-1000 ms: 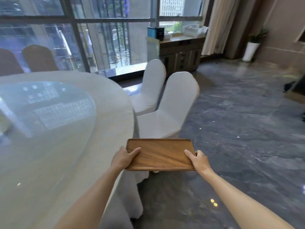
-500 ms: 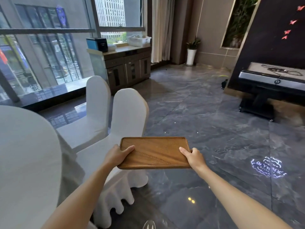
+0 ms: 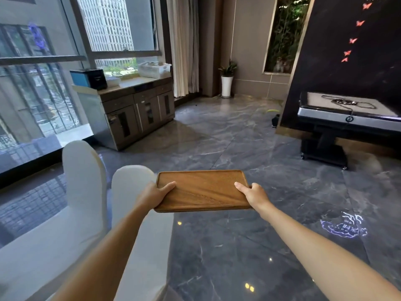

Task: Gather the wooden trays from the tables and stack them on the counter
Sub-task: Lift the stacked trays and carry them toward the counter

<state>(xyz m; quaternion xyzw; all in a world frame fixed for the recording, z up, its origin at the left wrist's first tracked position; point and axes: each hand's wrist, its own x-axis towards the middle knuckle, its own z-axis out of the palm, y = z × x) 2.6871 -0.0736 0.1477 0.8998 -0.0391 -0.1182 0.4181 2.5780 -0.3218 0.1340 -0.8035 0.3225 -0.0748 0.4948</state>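
While both my left hand (image 3: 154,195) and right hand (image 3: 256,195) pinch the wooden tray (image 3: 202,190) ends, thumbs on top, clipping the covered chair (image 3: 130,192) beside it could tilt it loose.

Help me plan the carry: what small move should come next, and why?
Probably step forward-left toward the counter, keeping the wooden tray level. Both the left hand and right hand already hold its short ends, and the counter stands across open floor.
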